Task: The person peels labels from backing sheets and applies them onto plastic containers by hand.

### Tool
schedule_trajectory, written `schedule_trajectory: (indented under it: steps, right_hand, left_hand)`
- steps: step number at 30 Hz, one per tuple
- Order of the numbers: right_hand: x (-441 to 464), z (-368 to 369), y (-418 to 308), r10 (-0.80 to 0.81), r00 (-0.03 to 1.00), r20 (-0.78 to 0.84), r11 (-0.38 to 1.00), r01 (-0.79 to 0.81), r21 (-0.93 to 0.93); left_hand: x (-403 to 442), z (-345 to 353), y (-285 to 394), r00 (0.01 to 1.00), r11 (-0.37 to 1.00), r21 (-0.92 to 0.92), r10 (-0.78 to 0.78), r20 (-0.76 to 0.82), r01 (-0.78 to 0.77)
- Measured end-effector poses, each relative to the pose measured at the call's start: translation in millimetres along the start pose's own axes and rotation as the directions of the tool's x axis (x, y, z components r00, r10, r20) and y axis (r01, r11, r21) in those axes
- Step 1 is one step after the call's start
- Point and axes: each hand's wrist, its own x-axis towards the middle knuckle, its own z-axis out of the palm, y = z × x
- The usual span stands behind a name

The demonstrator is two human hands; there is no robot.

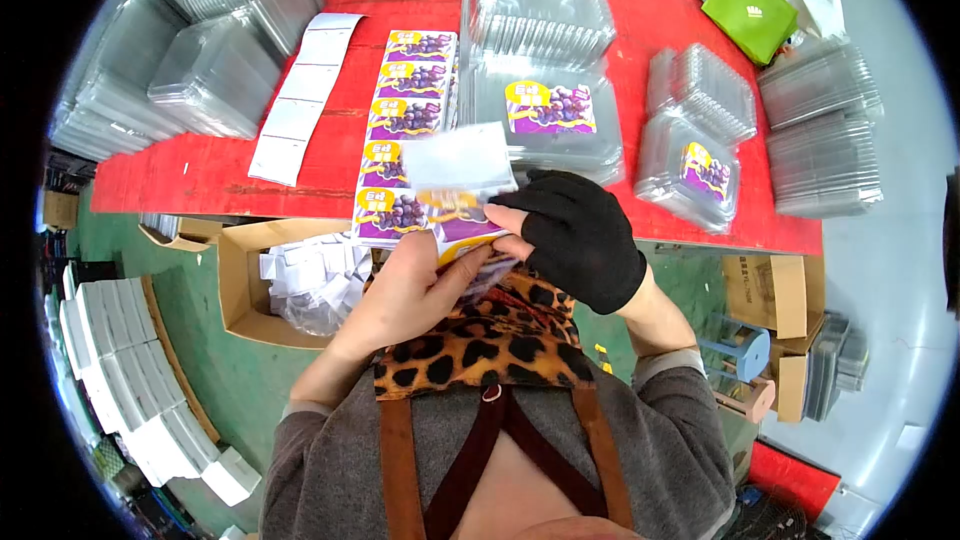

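My left hand [405, 285], bare, is closed at the table's front edge, its thumb and fingers pinching the loose end of a strip of grape labels [470, 230]. My right hand [585, 240] wears a black glove with bare fingertips and is closed on a label [458, 155] whose pale back faces up, slightly blurred. More grape labels [405, 115] lie in a long printed stack running away from my hands. Just beyond my right hand stand clear plastic boxes [485, 105], with one grape label [550, 107] on the front lid.
Stacked clear clamshells [215, 70] fill the left of the red table [180, 175]. A blank white strip [305, 95] lies beside them. At right are a labelled box [690, 170], more clamshells [825, 165] and a green bag [750, 15]. Below, a carton [245, 285] holds white paper pieces.
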Motion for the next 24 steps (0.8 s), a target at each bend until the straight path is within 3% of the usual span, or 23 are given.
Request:
schedule_trajectory:
  steps: [3, 4, 7, 9, 10, 11, 13, 14, 15, 17, 18, 20, 24]
  right_hand:
    - [-2.6, -3.1, 4.3, 0.010, 1.000, 0.014, 0.994, -0.011, 0.105]
    - [-4.2, -5.0, 6.1, 0.020, 0.999, 0.028, 0.988, -0.024, 0.155]
    - [-16.4, -7.3, 16.2, 0.117, 0.991, 0.057, 0.950, -0.129, 0.284]
    - [-17.8, -20.6, 20.5, 0.247, 0.966, 0.079, 0.917, -0.259, 0.302]
    - [-25.8, -23.4, 29.2, 0.391, 0.920, 0.025, 0.829, -0.363, 0.426]
    - [-33.4, -36.9, 35.6, 0.527, 0.849, -0.044, 0.782, -0.465, 0.416]
    - [-47.9, -43.0, 66.1, 0.747, 0.591, -0.304, 0.635, -0.500, 0.588]
    - [-48.3, -45.7, 81.2, 0.802, 0.495, -0.333, 0.549, -0.393, 0.738]
    - [-55.4, -52.8, 94.2, 0.833, 0.500, -0.236, 0.454, -0.375, 0.808]
    - [-68.5, -36.4, 118.5, 0.909, 0.381, -0.168, 0.317, -0.372, 0.873]
    - [-79.5, -23.1, 133.1, 0.925, 0.370, -0.084, 0.221, -0.345, 0.912]
    - [-82.8, -18.1, 123.5, 0.922, 0.388, 0.002, 0.180, -0.432, 0.884]
    - [-80.0, -21.5, 107.6, 0.910, 0.412, 0.041, 0.178, -0.479, 0.860]
  left_hand:
    - [-0.6, -1.4, 8.8, 0.991, 0.944, 0.306, 0.136, -0.014, -0.125]
    - [-1.2, -2.2, 2.6, 0.988, 0.939, 0.309, 0.151, 0.030, -0.153]
    - [-0.9, -9.9, 2.6, 0.971, 0.808, 0.584, -0.072, 0.228, -0.077]
    - [3.6, -15.2, 4.0, 0.971, 0.826, 0.533, 0.066, 0.231, -0.183]
    - [5.7, -17.5, 3.9, 0.964, 0.828, 0.508, 0.135, 0.229, -0.237]
    - [7.3, -19.3, 3.0, 0.984, 0.892, 0.422, 0.115, 0.136, -0.163]
    - [8.0, -24.4, 0.6, 0.999, 0.976, 0.215, 0.037, -0.040, -0.028]
    - [10.9, -29.9, -13.9, 0.979, 0.982, -0.020, -0.188, -0.084, 0.187]
    - [14.4, -31.3, -34.2, 0.932, 0.929, -0.248, -0.321, -0.170, 0.275]
    - [30.4, -37.0, -46.9, 0.899, 0.821, -0.526, -0.381, -0.217, 0.221]
    - [36.3, -36.6, -50.0, 0.886, 0.783, -0.582, -0.409, -0.217, 0.219]
    - [44.4, -33.1, -54.2, 0.859, 0.695, -0.687, -0.468, -0.208, 0.213]
    - [44.3, -27.2, -54.6, 0.889, 0.723, -0.660, -0.419, -0.185, 0.203]
